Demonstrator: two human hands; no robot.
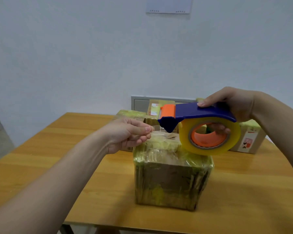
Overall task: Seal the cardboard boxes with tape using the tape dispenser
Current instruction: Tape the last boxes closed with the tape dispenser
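The thumb and forefinger tips of the left hand (125, 132) pinch the loose end of a clear strip of tape (158, 130), with the other fingers (143, 141) curled underneath. The strip runs from that pinch to the front of the tape dispenser (196, 112), just above the top of the box. The right hand (233, 105) grips the dispenser's blue handle: the thumb lies along its upper face and the fingertips show through the orange core of the roll (210, 137). The dispenser is held in the air, nose pointing left. Its orange front piece is level with the left fingertips, and the yellowish roll hangs over the box's far right corner. Whether the roll touches the box cannot be told. The cardboard box (171, 179) stands on the wooden bench (57, 149) between the two forearms, its top and edges covered in wrinkled yellowish tape. Behind it, toward the far edge of the bench, lie more taped boxes, one at the left (132, 114) and one at the right (249, 137) bearing a printed label. A grey panel (140, 103) sits against the pale wall beyond.
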